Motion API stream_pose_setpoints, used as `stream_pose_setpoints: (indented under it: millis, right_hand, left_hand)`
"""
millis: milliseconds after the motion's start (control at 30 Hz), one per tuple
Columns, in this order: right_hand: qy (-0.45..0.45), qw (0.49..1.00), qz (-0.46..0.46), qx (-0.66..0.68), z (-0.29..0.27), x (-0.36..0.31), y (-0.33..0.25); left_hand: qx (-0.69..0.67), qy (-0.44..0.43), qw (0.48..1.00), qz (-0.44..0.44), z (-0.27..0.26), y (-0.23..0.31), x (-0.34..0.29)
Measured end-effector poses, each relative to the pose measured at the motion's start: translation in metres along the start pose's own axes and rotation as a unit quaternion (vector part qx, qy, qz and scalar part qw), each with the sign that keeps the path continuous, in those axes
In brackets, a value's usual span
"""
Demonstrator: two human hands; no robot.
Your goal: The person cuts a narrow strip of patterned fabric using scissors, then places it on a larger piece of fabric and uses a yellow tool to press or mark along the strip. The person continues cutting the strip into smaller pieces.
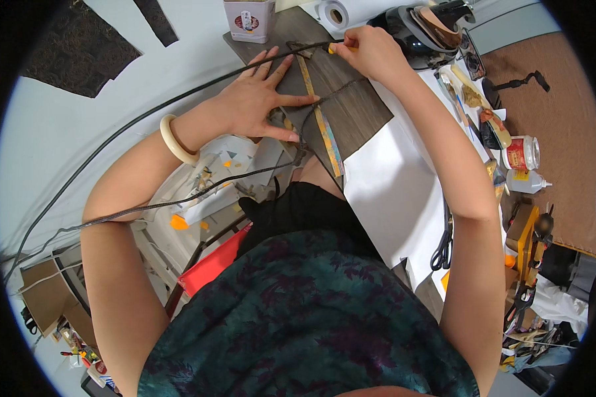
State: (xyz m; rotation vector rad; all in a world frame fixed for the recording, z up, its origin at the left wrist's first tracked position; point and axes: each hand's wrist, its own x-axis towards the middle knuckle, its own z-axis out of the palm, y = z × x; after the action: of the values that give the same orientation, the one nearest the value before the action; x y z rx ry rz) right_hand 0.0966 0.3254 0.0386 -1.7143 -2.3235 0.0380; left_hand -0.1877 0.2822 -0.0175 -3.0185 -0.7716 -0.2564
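Observation:
My left hand (258, 99) presses down with spread fingers on a grey wood-grain tabletop (365, 109), a cream bangle (177, 140) round its wrist. Its index fingertip and thumb come close to a narrow yellow-and-blue strip (326, 135) that runs across the tabletop. Toward the far edge, my right hand (371, 49) is closed in a pinch on a small orange-yellow object (333, 48); most of it is hidden by the fingers, so its kind is unclear. Dark cords (212, 78) pass over my left arm and near both hands.
White paper (394, 192) covers the right side, with black-handled scissors (442, 248) on it. Beyond stand a tin box (249, 20), a paper roll (332, 14) and a glossy black object (400, 40). A red-labelled jar (522, 153) and a small bottle (526, 181) are farther right.

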Motion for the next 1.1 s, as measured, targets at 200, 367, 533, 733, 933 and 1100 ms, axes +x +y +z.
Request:
stream_pose_setpoints:
  millis: [200,367,533,733,933,1100]
  right_hand:
    - [-0.062,0.997,-0.003,0.056,-0.011,-0.012,0.007]
    - [-0.077,0.993,-0.011,0.083,-0.021,-0.050,0.010]
    - [-0.037,0.996,-0.037,0.074,-0.038,-0.068,0.009]
    - [0.016,0.983,0.002,0.182,-0.119,-0.048,0.003]
    - [0.105,0.989,-0.107,-0.004,-0.152,0.065,-0.083]
    - [-0.001,0.991,-0.094,-0.099,-0.104,0.144,-0.125]
  left_hand:
    - [-0.021,-0.039,0.999,-0.017,-0.006,0.000,0.001]
    - [-0.032,-0.033,0.999,-0.005,-0.005,-0.002,0.001]
    - [-0.041,-0.015,0.999,0.013,-0.002,-0.004,0.000]
    - [-0.113,0.008,0.992,0.059,0.003,-0.009,0.003]
    - [-0.113,0.034,0.987,0.105,-0.006,-0.005,0.006]
    - [-0.101,0.078,0.981,0.145,-0.007,0.002,0.014]
